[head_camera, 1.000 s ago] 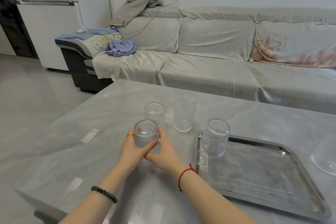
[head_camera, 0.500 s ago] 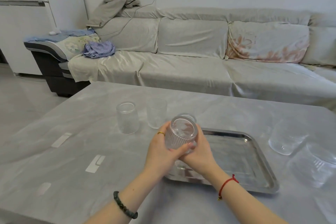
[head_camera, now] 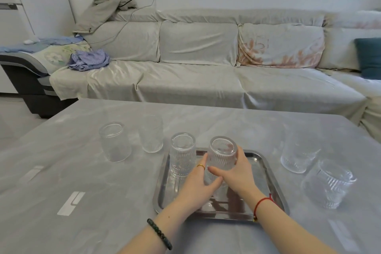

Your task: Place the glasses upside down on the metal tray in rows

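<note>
both hands' fingers point(head_camera: 210, 170) gripping inverted ribbed glass point(head_camera: 222, 153) over metal tray point(head_camera: 266, 173), beside another inverted glass point(head_camera: 182, 155)

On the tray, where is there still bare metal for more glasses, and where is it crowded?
Free: the tray's right side, from the held glass to the right rim. Crowded: the far-left corner, where the upturned glass stands and both hands, left and right, clasp the held one.
</note>
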